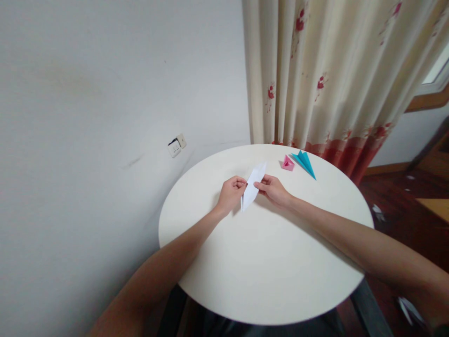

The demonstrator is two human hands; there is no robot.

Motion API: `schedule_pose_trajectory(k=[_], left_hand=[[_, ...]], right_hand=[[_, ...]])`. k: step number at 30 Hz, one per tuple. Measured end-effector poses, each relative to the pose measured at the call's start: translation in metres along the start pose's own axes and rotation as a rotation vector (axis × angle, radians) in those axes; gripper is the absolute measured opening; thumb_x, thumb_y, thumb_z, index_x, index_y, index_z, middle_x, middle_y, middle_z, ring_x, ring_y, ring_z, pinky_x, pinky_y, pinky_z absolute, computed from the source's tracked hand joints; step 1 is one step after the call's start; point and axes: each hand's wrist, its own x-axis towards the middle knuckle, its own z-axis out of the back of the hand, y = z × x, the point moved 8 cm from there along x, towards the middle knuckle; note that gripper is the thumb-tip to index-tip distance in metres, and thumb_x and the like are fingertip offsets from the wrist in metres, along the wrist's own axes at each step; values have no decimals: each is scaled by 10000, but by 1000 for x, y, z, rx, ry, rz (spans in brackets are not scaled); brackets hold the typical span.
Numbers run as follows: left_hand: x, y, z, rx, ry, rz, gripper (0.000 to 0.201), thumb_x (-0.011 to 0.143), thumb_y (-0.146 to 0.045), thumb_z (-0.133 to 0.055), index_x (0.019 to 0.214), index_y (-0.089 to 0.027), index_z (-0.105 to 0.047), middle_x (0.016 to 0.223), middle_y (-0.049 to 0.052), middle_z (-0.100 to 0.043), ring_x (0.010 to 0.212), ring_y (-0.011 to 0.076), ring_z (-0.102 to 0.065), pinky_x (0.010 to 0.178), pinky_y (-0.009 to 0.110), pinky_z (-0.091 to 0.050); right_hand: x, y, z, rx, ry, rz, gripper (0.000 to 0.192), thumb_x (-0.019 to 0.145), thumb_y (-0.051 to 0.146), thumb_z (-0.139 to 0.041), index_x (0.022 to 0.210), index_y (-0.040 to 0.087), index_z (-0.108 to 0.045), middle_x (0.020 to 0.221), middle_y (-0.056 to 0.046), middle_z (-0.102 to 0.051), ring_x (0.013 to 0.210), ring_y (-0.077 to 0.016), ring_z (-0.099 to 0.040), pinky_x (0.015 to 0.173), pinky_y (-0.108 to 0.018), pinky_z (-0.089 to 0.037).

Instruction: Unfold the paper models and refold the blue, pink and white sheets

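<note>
A folded white sheet of paper (pixel 253 186), long and pointed at both ends, is held slantwise just over the round white table (pixel 266 262). My left hand (pixel 233 193) pinches its left edge, with the fingers curled in. From the right, my right hand (pixel 273 189) grips the opposite edge, thumb on top and fingers beneath. Part of a second layer shows at the paper's lower end. Beyond my right hand lie a small pink folded paper piece (pixel 288 163) and a blue paper plane (pixel 304 164).
A white wall with a socket (pixel 174 148) stands close on the left. Behind the table hangs a cream curtain (pixel 315 79) with red flowers. White papers (pixel 379 213) lie on the dark red floor at the right.
</note>
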Motion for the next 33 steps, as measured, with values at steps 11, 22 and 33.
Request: schedule_pose_trajectory(k=[11, 22, 33], left_hand=[[-1, -11, 1, 23, -57, -155, 131, 791, -238, -671, 845, -187, -564, 809, -17, -597, 659, 109, -595, 614, 215, -455], [-5, -8, -6, -45, -27, -64, 300, 812, -440, -726, 911, -161, -681, 863, 46, -713, 769, 176, -662, 688, 270, -509], [-13, -28, -2, 186, -105, -282, 193, 919, -340, -640, 983, -185, -737, 1021, 80, -673, 945, 190, -643, 733, 255, -518]], right_hand=[[1, -5, 12, -81, -133, -23, 476, 519, 462, -946, 765, 201, -633, 744, -13, -690, 702, -164, -633, 717, -330, -554], [-8, 14, 4, -222, -161, 92, 452, 591, 465, -890, 778, 212, -566, 589, 32, -617, 552, -139, -567, 560, -286, -470], [-6, 12, 6, -194, -219, 116, 378, 602, 383, -862, 786, 216, -578, 644, 4, -669, 618, -170, -637, 639, -325, -525]])
